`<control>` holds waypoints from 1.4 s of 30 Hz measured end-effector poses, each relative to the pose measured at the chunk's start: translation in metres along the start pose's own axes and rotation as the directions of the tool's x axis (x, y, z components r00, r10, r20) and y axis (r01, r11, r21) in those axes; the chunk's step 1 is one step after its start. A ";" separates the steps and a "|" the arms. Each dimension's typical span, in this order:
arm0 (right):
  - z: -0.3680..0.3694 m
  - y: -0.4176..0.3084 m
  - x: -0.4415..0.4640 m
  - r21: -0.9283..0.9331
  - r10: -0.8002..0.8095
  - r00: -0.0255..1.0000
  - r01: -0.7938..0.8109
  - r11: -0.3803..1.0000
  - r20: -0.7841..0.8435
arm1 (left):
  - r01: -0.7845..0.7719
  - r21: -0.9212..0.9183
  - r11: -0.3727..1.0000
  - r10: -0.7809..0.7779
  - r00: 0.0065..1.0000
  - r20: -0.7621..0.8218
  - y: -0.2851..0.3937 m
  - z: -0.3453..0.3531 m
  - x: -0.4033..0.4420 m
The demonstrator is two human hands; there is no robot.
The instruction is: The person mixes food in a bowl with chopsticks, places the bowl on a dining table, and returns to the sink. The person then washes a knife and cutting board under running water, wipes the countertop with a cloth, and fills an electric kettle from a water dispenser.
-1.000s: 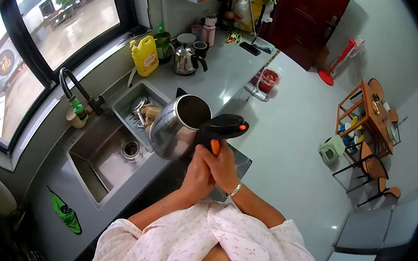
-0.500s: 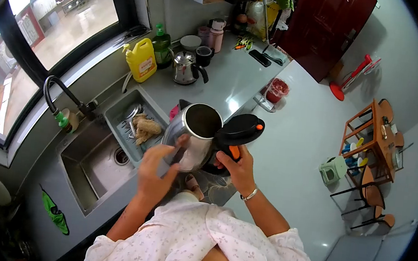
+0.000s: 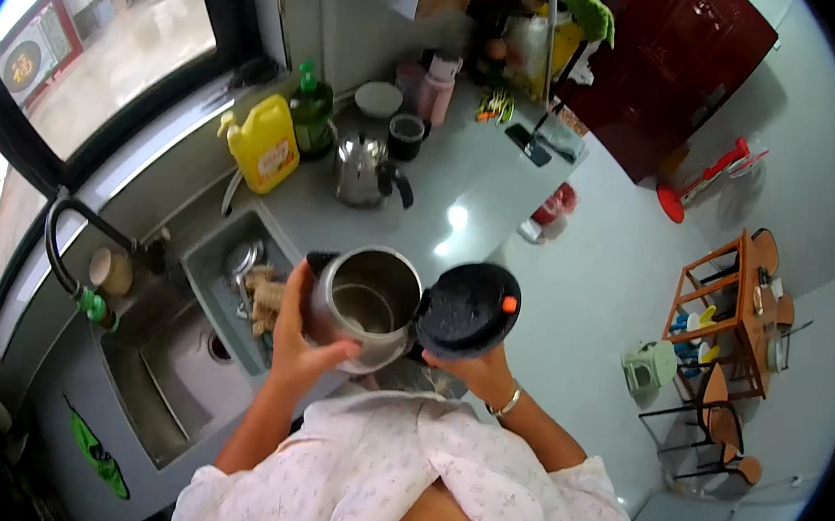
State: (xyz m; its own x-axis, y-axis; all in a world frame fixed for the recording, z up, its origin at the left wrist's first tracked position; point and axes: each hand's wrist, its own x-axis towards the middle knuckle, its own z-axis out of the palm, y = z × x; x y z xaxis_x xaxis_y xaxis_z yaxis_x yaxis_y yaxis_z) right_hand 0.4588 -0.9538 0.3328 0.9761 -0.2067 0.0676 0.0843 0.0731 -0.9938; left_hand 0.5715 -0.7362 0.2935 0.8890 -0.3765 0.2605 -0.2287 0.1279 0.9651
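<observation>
Kettle up in front of my chest, beside grey drain tray at sink. Shiny metal body, mouth facing me, round rim, dull grey-brown interior with base visible. Black lid swung wide open, pale specks on its face, orange button near edge. Left hand clamped around body side, thumb on near wall. Right hand under lid; lid hides most fingers, can't tell grip.
</observation>
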 end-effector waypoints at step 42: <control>-0.077 -0.080 0.450 0.191 -0.208 0.960 0.172 0.966 0.188 | -0.286 0.708 0.646 0.585 0.781 -0.218 0.099 0.033 0.334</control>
State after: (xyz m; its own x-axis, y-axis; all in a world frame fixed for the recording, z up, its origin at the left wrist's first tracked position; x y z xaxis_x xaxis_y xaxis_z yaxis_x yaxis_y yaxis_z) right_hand 0.8759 -1.1283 0.4361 0.9572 -0.0305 0.2879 0.2873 0.2218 -0.9318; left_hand 0.8328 -0.8799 0.4773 0.6468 -0.0191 0.7624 -0.6830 -0.4591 0.5681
